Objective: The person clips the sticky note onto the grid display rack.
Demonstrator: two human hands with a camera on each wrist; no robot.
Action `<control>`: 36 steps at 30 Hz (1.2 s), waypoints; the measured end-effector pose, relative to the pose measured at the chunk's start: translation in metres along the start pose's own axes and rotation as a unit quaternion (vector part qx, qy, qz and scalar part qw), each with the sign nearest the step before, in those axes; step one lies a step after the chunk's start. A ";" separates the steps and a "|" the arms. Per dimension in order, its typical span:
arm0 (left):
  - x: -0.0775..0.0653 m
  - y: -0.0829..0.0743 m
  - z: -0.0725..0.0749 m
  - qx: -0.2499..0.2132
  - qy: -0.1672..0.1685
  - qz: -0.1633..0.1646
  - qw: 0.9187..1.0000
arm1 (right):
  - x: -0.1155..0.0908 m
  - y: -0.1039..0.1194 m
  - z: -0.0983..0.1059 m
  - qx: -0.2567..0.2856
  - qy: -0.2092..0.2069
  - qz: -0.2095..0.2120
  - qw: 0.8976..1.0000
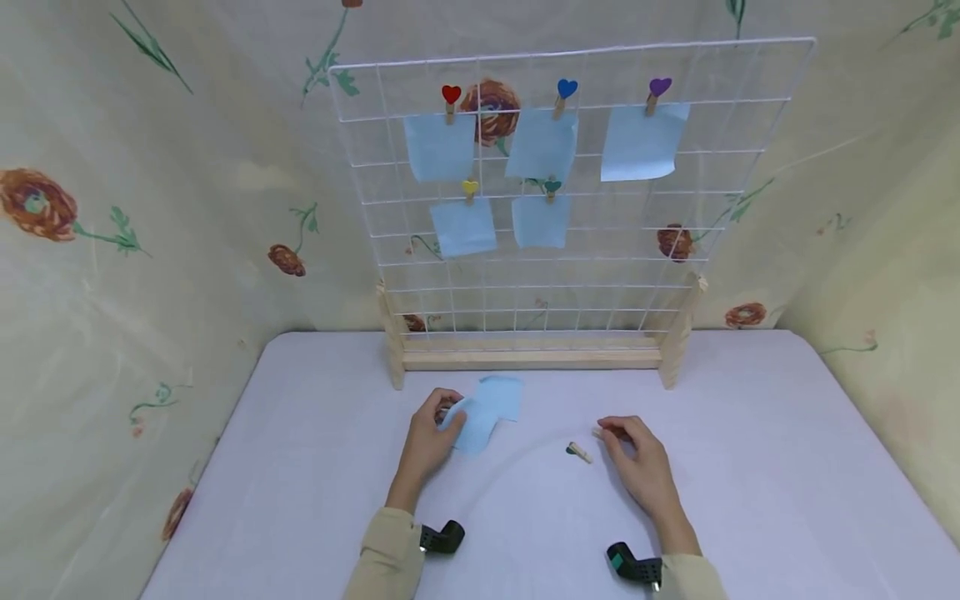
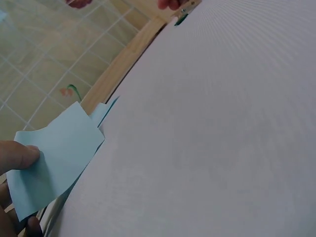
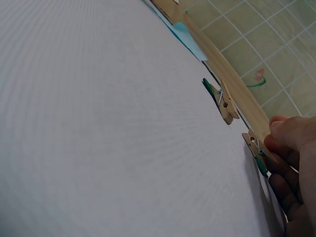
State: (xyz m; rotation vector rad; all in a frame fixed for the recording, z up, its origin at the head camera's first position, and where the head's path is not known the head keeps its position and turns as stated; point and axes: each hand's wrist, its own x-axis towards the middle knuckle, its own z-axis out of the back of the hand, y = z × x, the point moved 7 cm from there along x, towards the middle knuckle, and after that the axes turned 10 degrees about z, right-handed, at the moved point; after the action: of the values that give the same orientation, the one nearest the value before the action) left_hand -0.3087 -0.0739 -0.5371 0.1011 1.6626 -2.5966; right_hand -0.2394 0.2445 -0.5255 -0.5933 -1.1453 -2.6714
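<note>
My left hand (image 1: 433,442) pinches a light blue paper note (image 1: 474,429) between thumb and fingers, just above the table. In the left wrist view the thumb lies flat across that blue note (image 2: 61,153). A second blue note (image 1: 502,397) lies partly behind it on the table. On the right, my right hand (image 1: 637,462) holds a small wooden clothespin (image 3: 255,148) with a green end at its fingertips. Another wooden clothespin (image 1: 580,452), with a dark green end, lies on the table to the left of that hand.
A white wire grid (image 1: 600,275) in a wooden stand (image 1: 532,359) rises at the table's back. Several blue notes hang on it from heart-topped clothespins, such as the red one (image 1: 451,95) and the purple one (image 1: 659,87). Flowered cloth (image 1: 187,292) surrounds the white table (image 1: 315,450).
</note>
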 end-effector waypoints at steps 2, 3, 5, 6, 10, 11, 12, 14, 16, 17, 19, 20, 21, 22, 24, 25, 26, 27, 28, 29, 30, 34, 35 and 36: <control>0.000 -0.003 -0.001 -0.009 0.002 -0.006 1.000 | 0.000 -0.001 0.000 0.001 -0.001 -0.001 1.000; 0.001 -0.005 -0.001 -0.017 0.003 -0.009 1.000 | 0.000 -0.001 0.000 0.001 -0.001 -0.002 1.000; 0.001 -0.009 -0.001 -0.031 0.001 -0.012 0.999 | 0.000 -0.002 -0.001 0.003 0.001 -0.003 1.000; 0.002 -0.011 -0.001 -0.040 -0.001 -0.014 0.999 | 0.000 -0.002 -0.002 0.002 0.003 -0.002 1.000; 0.005 -0.021 -0.004 -0.065 -0.001 -0.010 0.998 | -0.001 -0.002 -0.003 -0.002 0.008 -0.001 1.000; 0.007 -0.025 -0.006 -0.067 0.000 -0.010 0.998 | -0.001 -0.002 -0.003 -0.004 0.009 -0.001 1.000; 0.007 -0.028 -0.007 -0.067 0.002 -0.010 0.998 | -0.001 -0.002 -0.002 -0.006 0.008 0.000 1.000; 0.009 -0.034 -0.008 -0.065 0.002 -0.013 0.998 | -0.001 -0.001 -0.002 -0.005 0.006 0.001 1.000; 0.010 -0.038 -0.010 -0.067 0.001 -0.016 0.998 | -0.001 -0.001 -0.002 -0.006 0.006 0.000 1.000; 0.010 -0.040 -0.010 -0.070 0.002 -0.023 0.997 | 0.000 -0.001 -0.002 -0.006 0.006 0.001 1.000; 0.011 -0.042 -0.011 -0.078 0.002 -0.030 0.996 | 0.000 -0.002 -0.002 -0.006 0.007 0.001 1.000; 0.011 -0.043 -0.011 -0.083 0.002 -0.033 0.996 | 0.000 -0.002 -0.002 -0.007 0.008 0.001 1.000; 0.012 -0.044 -0.011 -0.088 0.003 -0.036 0.995 | 0.001 -0.002 -0.002 -0.009 0.007 0.001 1.000; 0.013 -0.045 -0.012 -0.091 0.002 -0.038 0.995 | 0.001 -0.002 -0.002 -0.010 0.008 0.000 1.000; 0.015 -0.047 -0.012 -0.102 -0.001 -0.039 0.994 | 0.001 -0.002 -0.003 -0.013 0.010 0.000 1.000; 0.016 -0.048 -0.012 -0.107 -0.003 -0.041 0.993 | 0.001 -0.002 -0.003 -0.014 0.010 0.000 1.000; 0.018 -0.049 -0.012 -0.112 -0.005 -0.042 0.993 | 0.000 -0.001 -0.003 -0.014 0.011 -0.002 1.000; 0.019 -0.051 -0.013 -0.120 -0.007 -0.044 0.992 | 0.000 -0.001 -0.003 -0.013 0.013 -0.003 1.000; 0.020 -0.054 -0.013 -0.129 -0.010 -0.047 0.991 | 0.000 0.000 -0.003 -0.012 0.015 -0.004 1.000; 0.020 -0.057 -0.013 -0.138 -0.010 -0.049 0.989 | 0.000 0.000 -0.003 -0.012 0.016 -0.004 1.000; 0.019 -0.063 -0.013 -0.146 -0.010 -0.052 0.988 | 0.000 0.000 -0.003 -0.013 0.019 -0.004 1.000; 0.011 -0.085 -0.011 -0.169 0.001 -0.051 0.984 | 0.001 0.001 -0.005 -0.016 0.025 0.003 1.000; 0.009 -0.090 -0.011 -0.169 0.004 -0.048 0.984 | 0.001 0.001 -0.006 -0.018 0.024 0.007 1.000; 0.007 -0.095 -0.011 -0.170 0.003 -0.049 0.984 | 0.001 0.001 -0.006 -0.020 0.022 0.011 0.999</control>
State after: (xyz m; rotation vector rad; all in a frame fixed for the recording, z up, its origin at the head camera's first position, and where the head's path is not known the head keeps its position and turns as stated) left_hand -0.3233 -0.0244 -0.4568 0.0128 2.1327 -2.3327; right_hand -0.2420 0.2394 -0.5283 -0.5463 -1.0689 -2.6810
